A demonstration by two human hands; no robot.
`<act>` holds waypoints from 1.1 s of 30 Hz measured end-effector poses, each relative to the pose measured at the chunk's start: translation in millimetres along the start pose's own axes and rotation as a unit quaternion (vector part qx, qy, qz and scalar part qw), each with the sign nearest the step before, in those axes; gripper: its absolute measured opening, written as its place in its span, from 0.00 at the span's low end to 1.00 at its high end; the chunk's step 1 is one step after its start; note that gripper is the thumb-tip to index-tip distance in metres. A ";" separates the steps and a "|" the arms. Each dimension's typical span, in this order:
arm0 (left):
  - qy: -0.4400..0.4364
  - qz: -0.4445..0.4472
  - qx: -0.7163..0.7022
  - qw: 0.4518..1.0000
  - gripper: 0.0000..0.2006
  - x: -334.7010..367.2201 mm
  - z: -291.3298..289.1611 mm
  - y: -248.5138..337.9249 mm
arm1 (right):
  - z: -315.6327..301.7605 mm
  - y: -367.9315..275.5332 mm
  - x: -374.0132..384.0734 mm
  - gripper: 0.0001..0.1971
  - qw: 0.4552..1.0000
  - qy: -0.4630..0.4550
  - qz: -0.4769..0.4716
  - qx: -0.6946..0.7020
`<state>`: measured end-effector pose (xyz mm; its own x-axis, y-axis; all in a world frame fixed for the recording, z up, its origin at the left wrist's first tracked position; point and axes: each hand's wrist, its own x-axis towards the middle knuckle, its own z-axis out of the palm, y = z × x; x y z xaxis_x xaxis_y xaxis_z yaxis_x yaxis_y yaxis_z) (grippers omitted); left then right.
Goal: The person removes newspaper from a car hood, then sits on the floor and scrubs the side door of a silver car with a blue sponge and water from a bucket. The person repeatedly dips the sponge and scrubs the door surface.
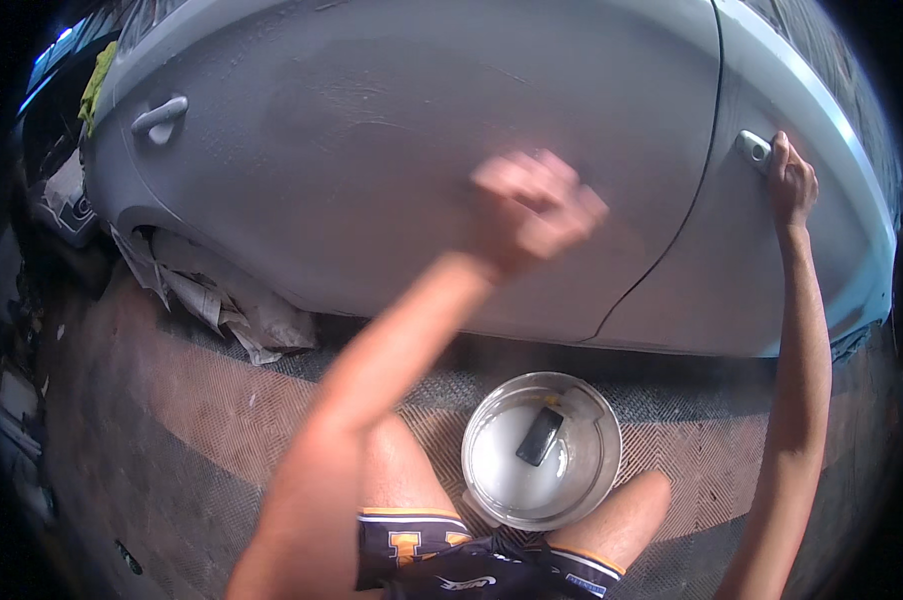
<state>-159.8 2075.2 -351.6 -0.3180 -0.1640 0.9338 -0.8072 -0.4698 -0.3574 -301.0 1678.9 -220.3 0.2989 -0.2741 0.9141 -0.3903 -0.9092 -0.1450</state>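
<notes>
A grey car side panel (372, 230) fills the view ahead, with wet streaks on its upper left part. My left hand (540, 205) is in front of the door, left of the door seam; motion smears its fingers, and whether anything lies under them cannot be made out. At the far right, my right hand (794, 188) has its fingers on the right end of a light door handle (753, 149). Between my knees stands a round bucket (612, 455) with whitish liquid. A dark rectangular block (540, 437) lies in it.
Another door handle (162, 118) projects at the far left. Crumpled masking paper (204, 300) hangs around the wheel area. A yellow-green cloth (96, 88) is at the upper left edge. Patterned floor matting (272, 410) runs beneath the car.
</notes>
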 end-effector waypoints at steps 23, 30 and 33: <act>0.043 -0.067 0.090 0.993 0.17 -20.0 2.8 5.8 | 3.6 -34.5 -21.5 0.24 0.988 0.148 -0.025 0.036; -0.380 -0.387 -0.226 0.809 0.19 -127.0 -80.9 163.1 | -53.2 -137.8 -347.8 0.11 0.905 -0.232 0.124 0.335; -0.605 -0.571 -0.318 0.454 0.20 -224.7 -100.2 207.0 | -11.6 -143.6 -509.4 0.10 0.516 -0.537 0.558 0.364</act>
<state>-305.2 2101.7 -637.2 0.6846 -0.6662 -0.2958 -0.2043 -0.5649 0.7995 -407.3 1952.7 -660.7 0.7050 -0.4149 -0.5751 -0.5278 0.2347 -0.8163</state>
